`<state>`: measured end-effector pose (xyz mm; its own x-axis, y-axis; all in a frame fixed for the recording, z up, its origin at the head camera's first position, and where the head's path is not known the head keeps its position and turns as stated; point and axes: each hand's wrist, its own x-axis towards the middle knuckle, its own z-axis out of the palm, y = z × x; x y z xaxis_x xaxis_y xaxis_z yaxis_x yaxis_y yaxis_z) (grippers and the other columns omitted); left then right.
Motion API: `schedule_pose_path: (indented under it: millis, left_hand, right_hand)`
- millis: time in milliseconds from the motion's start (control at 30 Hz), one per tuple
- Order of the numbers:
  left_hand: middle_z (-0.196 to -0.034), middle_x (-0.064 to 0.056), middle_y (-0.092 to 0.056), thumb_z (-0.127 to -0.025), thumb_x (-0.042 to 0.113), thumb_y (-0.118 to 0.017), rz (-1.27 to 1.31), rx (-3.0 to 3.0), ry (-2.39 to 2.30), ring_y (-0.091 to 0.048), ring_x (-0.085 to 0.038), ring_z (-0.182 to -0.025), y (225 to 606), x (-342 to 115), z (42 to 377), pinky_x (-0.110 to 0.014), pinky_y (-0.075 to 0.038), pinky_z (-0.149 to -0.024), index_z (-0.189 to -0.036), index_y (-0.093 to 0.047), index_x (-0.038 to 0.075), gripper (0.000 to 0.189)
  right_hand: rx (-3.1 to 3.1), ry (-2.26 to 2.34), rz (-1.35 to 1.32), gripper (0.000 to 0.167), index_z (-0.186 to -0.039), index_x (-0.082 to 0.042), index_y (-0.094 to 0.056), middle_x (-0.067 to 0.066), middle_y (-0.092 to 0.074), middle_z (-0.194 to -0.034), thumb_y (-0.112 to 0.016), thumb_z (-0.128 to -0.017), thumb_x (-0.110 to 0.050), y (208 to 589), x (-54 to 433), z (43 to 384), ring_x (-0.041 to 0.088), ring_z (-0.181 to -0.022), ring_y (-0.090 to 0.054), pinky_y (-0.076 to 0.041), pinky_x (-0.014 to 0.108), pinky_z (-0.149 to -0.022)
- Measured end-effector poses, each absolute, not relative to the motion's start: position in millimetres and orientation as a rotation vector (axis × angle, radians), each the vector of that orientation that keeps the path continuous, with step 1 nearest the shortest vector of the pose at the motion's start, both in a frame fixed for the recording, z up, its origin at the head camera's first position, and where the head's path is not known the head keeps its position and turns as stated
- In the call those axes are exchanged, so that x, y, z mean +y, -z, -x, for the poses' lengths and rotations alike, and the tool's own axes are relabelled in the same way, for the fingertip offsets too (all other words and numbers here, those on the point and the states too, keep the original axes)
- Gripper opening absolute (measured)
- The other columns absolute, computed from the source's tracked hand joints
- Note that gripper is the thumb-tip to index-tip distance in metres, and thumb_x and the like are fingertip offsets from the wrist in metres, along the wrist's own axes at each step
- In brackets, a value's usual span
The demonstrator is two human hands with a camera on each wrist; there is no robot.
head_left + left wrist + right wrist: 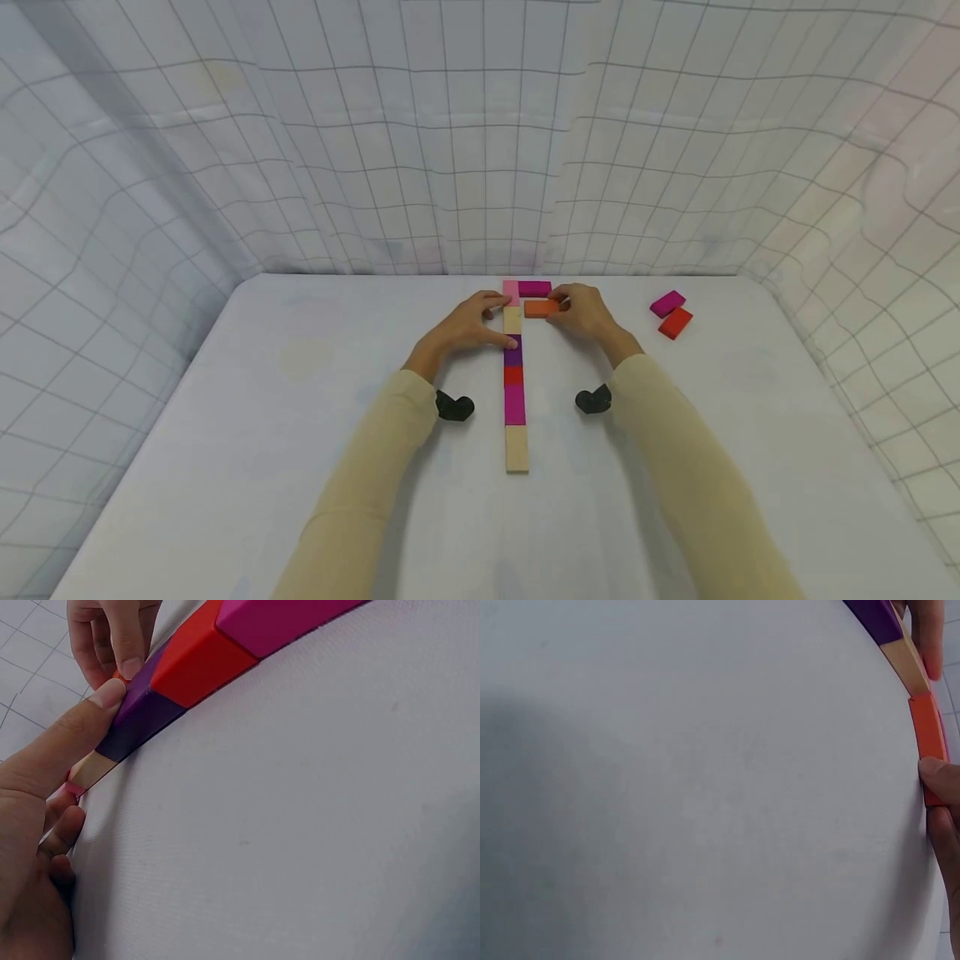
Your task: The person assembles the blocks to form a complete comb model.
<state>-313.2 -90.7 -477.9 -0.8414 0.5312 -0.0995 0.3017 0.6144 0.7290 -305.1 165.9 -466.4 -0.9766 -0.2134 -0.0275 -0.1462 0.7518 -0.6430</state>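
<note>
Several coloured wooden blocks lie end to end in a straight row on the white table. From the far end come a pink block [511, 288], a pale wood block [512, 321], a purple block [513, 353], a red block [513, 376], a magenta block [514, 404] and another pale block [517, 450]. My left hand [467, 323] spans part of the row, thumb on the purple block and forefinger at the pink one. With thumb and fingers, my right hand [587, 310] pinches an orange block [928, 727], just right of the row. A magenta block [535, 288] lies sideways behind it, beside the pink block.
Off to the right lie a loose magenta block [667, 303] and a loose red block [676, 322], close together. White grid-patterned curtains [495, 150] hang behind the table's back edge and at both sides.
</note>
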Motion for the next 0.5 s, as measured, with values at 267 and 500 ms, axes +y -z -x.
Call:
schedule_pose_path:
  millis: [267,500]
  left_hand:
    - [-0.159,-0.008,-0.039,-0.081,0.041,-0.089,-0.684,2.545,-1.055,-0.049,-0.024,-0.123,479.8,-88.7,313.5,-0.041,-0.044,-0.104,-0.159,-0.045,0.017,0.093]
    - [-0.160,-0.008,-0.038,-0.081,0.042,-0.089,-0.669,2.547,-1.052,-0.049,-0.024,-0.124,479.5,-90.1,313.8,-0.043,-0.044,-0.104,-0.159,-0.045,0.018,0.093]
  right_hand:
    - [2.836,1.068,0.238,0.036,-0.128,0.001,-0.068,0.018,-0.066,-0.122,-0.075,-0.095,-0.010,463.7,164.9,302.0,0.033,-0.110,-0.061,-0.051,0.043,-0.098]
    - [2.850,1.103,0.253,0.033,-0.127,0.001,-0.069,0.017,-0.067,-0.117,-0.073,-0.097,-0.013,467.3,166.1,300.8,0.031,-0.106,-0.060,-0.050,0.043,-0.096]
